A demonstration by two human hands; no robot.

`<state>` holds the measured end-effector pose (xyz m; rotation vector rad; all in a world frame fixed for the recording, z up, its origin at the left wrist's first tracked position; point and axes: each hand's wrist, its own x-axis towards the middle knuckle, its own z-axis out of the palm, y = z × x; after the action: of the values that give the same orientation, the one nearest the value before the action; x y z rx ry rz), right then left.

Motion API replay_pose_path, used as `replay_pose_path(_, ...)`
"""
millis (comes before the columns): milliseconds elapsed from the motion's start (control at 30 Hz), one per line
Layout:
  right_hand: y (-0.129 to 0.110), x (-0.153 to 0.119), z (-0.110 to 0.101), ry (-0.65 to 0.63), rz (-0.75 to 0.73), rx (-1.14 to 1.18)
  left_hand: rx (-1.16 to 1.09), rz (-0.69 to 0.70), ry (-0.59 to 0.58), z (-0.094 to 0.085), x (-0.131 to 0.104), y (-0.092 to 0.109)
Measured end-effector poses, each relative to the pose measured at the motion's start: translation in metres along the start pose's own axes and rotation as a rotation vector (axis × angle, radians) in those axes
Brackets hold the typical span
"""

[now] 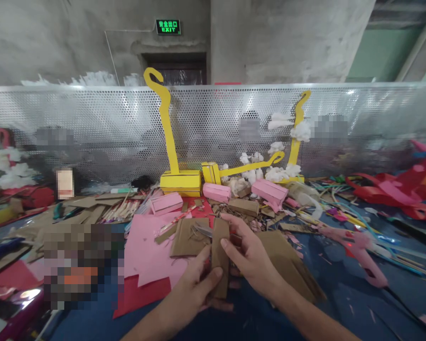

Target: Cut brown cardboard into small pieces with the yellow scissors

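Observation:
A narrow folded piece of brown cardboard [220, 255] stands upright between my two hands. My left hand [202, 279] pinches its lower left side, thumb across the front. On the upper right side my right hand [243, 244] grips it, thumb on the face and fingers curled behind. Just behind lies a flat cardboard piece [186, 244] with metal scissors [203, 230] on it, their handles hidden. To the left are sheets of pink paper [142, 251] over a red sheet [142, 296]. Another cardboard sheet [284, 258] lies under my right forearm.
A pink glue gun [358, 248] with a cord lies at right. Pink wrapped boxes [270, 192] and yellow hooked shapes on box bases [180, 182] stand at the back, before a perforated metal panel [206, 118]. Scraps and sticks litter the blue table [241, 317].

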<state>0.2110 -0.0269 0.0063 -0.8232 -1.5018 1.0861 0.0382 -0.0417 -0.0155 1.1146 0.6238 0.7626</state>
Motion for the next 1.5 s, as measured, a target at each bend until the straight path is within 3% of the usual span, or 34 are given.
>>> replay_pose_path(267,0.001,0.002,-0.002,-0.017,-0.001,0.022,-0.094,-0.02,-0.043,0.0,0.001,0.0)
replay_pose_path(533,0.009,0.009,-0.007,-0.034,0.023,0.006,-0.194,-0.09,-0.001,0.002,-0.001,0.006)
replay_pose_path(1000,0.006,0.009,-0.011,-0.043,0.011,-0.059,-0.125,-0.06,-0.043,-0.001,-0.001,0.006)
replay_pose_path(1167,0.003,0.007,-0.01,-0.049,0.006,-0.044,-0.059,-0.021,-0.02,0.002,0.0,0.009)
replay_pose_path(1367,0.007,0.007,-0.011,-0.064,-0.003,-0.059,0.114,0.117,-0.035,-0.002,0.006,0.003)
replay_pose_path(1500,0.006,0.006,-0.017,-0.017,-0.121,-0.373,0.355,0.113,0.053,-0.006,0.003,0.006)
